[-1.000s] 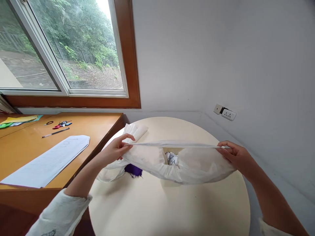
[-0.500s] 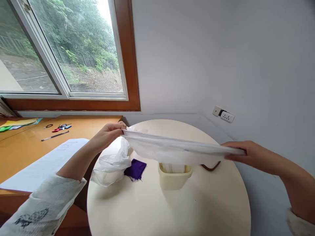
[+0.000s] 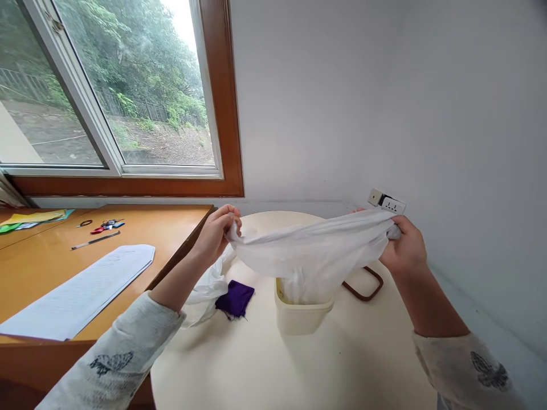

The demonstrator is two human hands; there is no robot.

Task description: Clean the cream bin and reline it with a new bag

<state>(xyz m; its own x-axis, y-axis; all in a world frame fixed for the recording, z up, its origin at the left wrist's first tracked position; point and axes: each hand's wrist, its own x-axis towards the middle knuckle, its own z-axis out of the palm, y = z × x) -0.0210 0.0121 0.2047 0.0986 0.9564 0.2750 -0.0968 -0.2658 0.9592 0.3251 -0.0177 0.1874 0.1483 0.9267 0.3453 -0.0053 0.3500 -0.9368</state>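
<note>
A thin white plastic bag (image 3: pixel 311 245) is stretched sideways above the round table. Its left end is pinched in my left hand (image 3: pixel 220 230), its right end gripped in my right hand (image 3: pixel 404 245). The lower part of the bag hangs into a small cream bin (image 3: pixel 303 319). Behind the bag, a brown rounded frame (image 3: pixel 371 293) lies on the table, partly covered from view. Left of the bin is a purple cloth (image 3: pixel 236 299) with frayed edges. Another crumpled white plastic bag (image 3: pixel 205 293) lies beside the cloth, partly hidden by my left arm.
The round cream table (image 3: pixel 256 370) stands against the wall. On the wooden desk (image 3: pixel 141 222) at left are paper sheets (image 3: pixel 85 290), a pen (image 3: pixel 94 240), keys (image 3: pixel 107 225) and coloured papers (image 3: pixel 34 219). A wall socket (image 3: pixel 393 205) sits behind my right hand.
My hands have come closer together, the right one moving left and slightly up. The bag between them is less taut and hangs wider. More of the brown frame shows.
</note>
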